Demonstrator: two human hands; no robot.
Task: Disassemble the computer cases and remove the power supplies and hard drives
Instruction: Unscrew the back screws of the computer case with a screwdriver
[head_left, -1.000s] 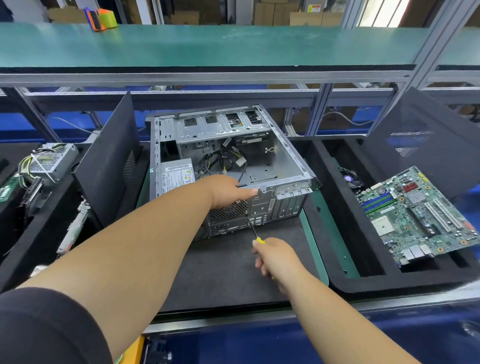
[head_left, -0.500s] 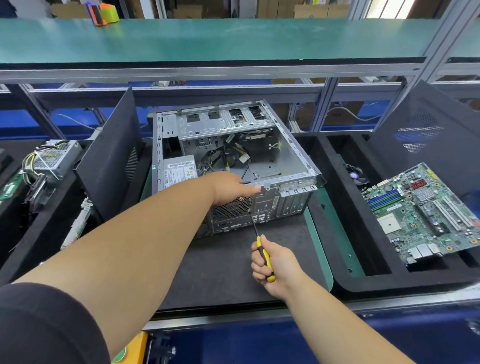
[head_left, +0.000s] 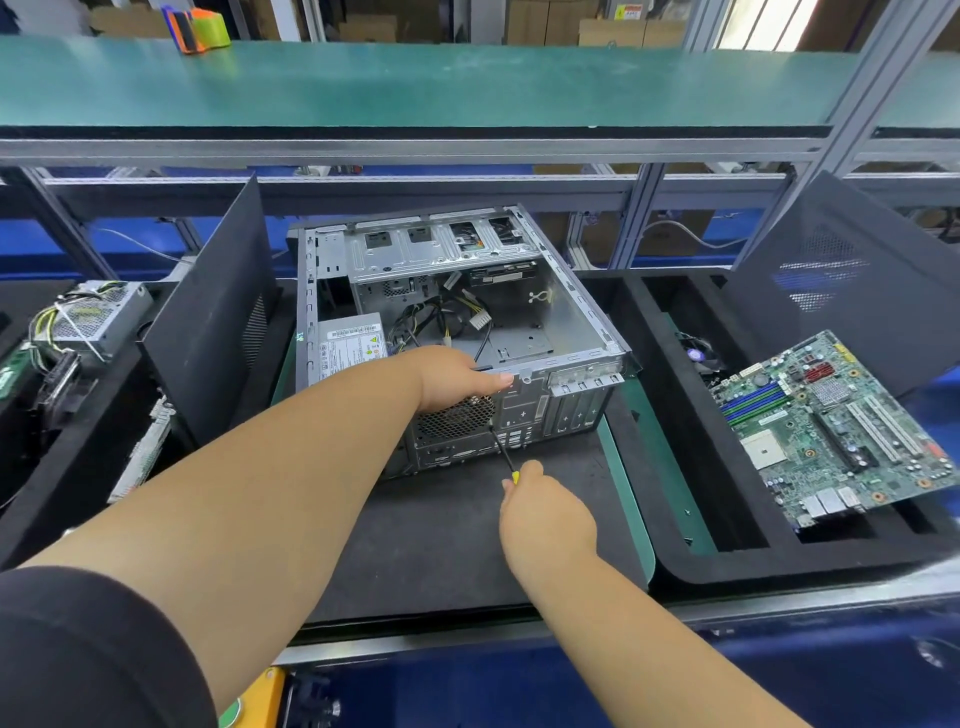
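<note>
— Under our left hand (head_left: 457, 379) sits the computer case (head_left: 457, 332), open side up on the dark mat (head_left: 441, 545) of the bench. What do we have hold of?

— Our left hand lies over the case's near top edge, above the round fan grille (head_left: 457, 421), fingers laid out fairly straight along the metal rim — pressing rather than gripping.

— And the other one?

— Our right hand (head_left: 545, 514) is nearer to us than the left, fingers curled round the yellow handle of a screwdriver (head_left: 503, 452). Its dark shaft runs up from that hand to the rear panel of the case, just beside the grille; we cannot tell whether the tip sits in a screw.

— Where is the power supply?

— Just beyond our left wrist, inside the case at its left side — the power supply (head_left: 353, 345), label up, with a tangle of cables (head_left: 441, 322) next to it. Well off to the right of our right hand a green motherboard (head_left: 831, 426) lies tilted in a black foam tray (head_left: 727, 566). Far to the left of our left arm another power unit (head_left: 98, 317) rests with its wires.
</note>
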